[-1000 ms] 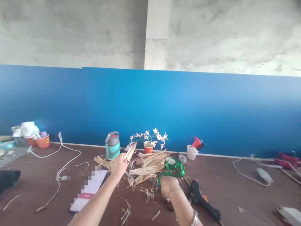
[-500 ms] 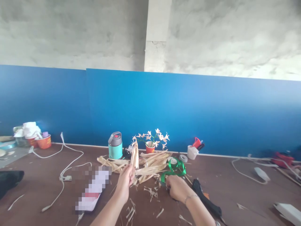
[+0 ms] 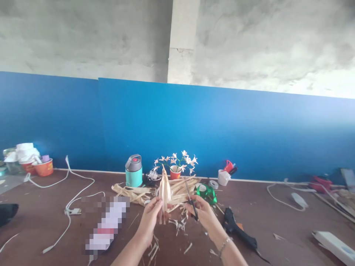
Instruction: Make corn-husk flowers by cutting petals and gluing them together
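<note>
My left hand (image 3: 153, 214) pinches a pale, dried corn husk (image 3: 165, 188) that stands upright with its pointed tip up. In my right hand (image 3: 203, 212) is a pair of scissors (image 3: 191, 199), its blades pointing up and away, a little right of the husk and apart from it. A heap of dried husks (image 3: 183, 190) lies just beyond both hands. Behind it stands a small orange-red cup (image 3: 175, 173) holding pale flowers (image 3: 186, 159) on green stems. Cut scraps (image 3: 179, 224) are scattered on the table between my forearms.
A turquoise flask (image 3: 134, 173) stands at the back. Green ribbon (image 3: 207, 194), a tape roll (image 3: 213, 184) and a white cup of pens (image 3: 223, 177) lie right of the heap. A black glue gun (image 3: 238, 231) rests beside my right forearm. White cables (image 3: 69, 201) trail at left.
My right hand has lifted from the table beside the green ribbon, and the scissors now show upright in it. My left hand has turned the husk so its broad side shows.
</note>
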{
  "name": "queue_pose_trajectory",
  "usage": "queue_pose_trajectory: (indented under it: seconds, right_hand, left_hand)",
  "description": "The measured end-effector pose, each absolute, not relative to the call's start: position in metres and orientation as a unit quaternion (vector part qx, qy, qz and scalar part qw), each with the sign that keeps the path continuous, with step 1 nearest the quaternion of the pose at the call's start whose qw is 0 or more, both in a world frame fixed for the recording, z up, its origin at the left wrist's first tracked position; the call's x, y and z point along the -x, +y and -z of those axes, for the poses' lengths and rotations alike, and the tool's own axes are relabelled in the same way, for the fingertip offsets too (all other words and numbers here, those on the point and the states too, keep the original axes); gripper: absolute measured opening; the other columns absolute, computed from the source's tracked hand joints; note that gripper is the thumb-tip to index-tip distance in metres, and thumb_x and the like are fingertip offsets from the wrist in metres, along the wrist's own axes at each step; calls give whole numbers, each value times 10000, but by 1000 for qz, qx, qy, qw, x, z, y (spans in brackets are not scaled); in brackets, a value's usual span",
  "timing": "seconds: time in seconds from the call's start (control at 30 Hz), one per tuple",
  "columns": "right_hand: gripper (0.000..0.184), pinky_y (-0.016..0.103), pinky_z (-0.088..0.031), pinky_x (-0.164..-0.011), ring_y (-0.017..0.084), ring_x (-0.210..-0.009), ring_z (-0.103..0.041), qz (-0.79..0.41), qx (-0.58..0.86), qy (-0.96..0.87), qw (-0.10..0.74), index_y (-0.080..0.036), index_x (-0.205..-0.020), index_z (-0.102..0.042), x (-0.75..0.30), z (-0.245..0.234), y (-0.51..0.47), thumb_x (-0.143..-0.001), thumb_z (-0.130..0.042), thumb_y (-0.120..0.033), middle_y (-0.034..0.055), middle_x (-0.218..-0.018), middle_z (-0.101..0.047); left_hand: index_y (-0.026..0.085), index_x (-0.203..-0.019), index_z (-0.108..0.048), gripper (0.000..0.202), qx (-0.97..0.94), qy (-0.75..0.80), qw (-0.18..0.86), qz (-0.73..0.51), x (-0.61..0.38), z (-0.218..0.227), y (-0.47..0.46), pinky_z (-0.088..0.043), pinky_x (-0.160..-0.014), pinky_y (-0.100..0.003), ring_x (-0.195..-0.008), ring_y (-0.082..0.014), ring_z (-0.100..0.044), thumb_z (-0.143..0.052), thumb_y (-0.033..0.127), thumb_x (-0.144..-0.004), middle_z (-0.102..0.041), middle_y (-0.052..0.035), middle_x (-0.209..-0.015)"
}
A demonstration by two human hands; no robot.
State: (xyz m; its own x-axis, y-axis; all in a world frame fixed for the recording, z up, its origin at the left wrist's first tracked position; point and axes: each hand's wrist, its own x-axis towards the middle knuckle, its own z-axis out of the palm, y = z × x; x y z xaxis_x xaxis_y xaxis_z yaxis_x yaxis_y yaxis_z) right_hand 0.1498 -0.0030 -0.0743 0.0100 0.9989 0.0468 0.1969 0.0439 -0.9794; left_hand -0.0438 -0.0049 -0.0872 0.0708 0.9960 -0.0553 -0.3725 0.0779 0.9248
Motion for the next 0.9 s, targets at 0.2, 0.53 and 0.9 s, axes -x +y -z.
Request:
queue_pose_trajectory:
  seconds: [0.2, 0.53, 0.9]
  right_hand:
    - [443, 232, -436, -555, 120, -560, -541, -557, 419, -399, 596, -215, -950, -541, -118, 91, -7, -598, -754, -379, -24, -662, -605]
    - [433, 176, -348, -424, 71, -425, -446, -574, 391, -408, 593, -210, -857, -498, -133, 90, -15, -543, -784, -295, -88, -511, -510]
    - [420, 162, -279, -406, 46, -418, -392, -611, 365, -448, 541, -187, -796, -521, -117, 99, -17, -499, -801, -287, -80, -522, -508]
  left_hand:
    - [178, -887, -560, 373, -450, 387, 655, -467, 31, 84, -18, -432, -471, -258, -500, -179, -618, -608, 488, -686, -681, -21, -678]
    - [145, -786, -624, 317, -524, 377, 631, -430, 33, 92, -16, -430, -543, -233, -604, -163, -621, -624, 447, -687, -666, -32, -706]
    - [125, -855, -677, 331, -433, 357, 675, -480, 28, 90, -20, -490, -650, -289, -704, -234, -662, -750, 335, -609, -708, -70, -717]
